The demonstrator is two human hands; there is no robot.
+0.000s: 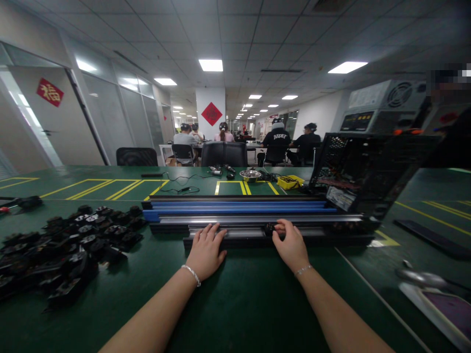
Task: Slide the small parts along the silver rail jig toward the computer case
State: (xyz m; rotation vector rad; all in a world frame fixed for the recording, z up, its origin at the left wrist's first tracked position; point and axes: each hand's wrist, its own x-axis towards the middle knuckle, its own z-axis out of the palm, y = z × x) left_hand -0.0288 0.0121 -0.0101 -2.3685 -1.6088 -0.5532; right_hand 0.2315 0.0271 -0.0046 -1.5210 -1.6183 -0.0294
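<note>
Several long metal profile rails lie side by side across the table, among them a blue rail (235,208). My left hand (206,251) rests with spread fingers on the nearest one, a black and silver rail (241,239). A small black part (269,229) sits on that same rail. At its right side is my right hand (291,246), thumb and forefinger curled together against the part. The part's details are too dark to make out.
A pile of black parts (88,235) covers the table at left. An open computer case (371,171) stands at right, near a keyboard (430,238) and a phone-like device (441,311). Behind the rails are a metal bowl (250,175) and a yellow tray (290,183). People sit farther back.
</note>
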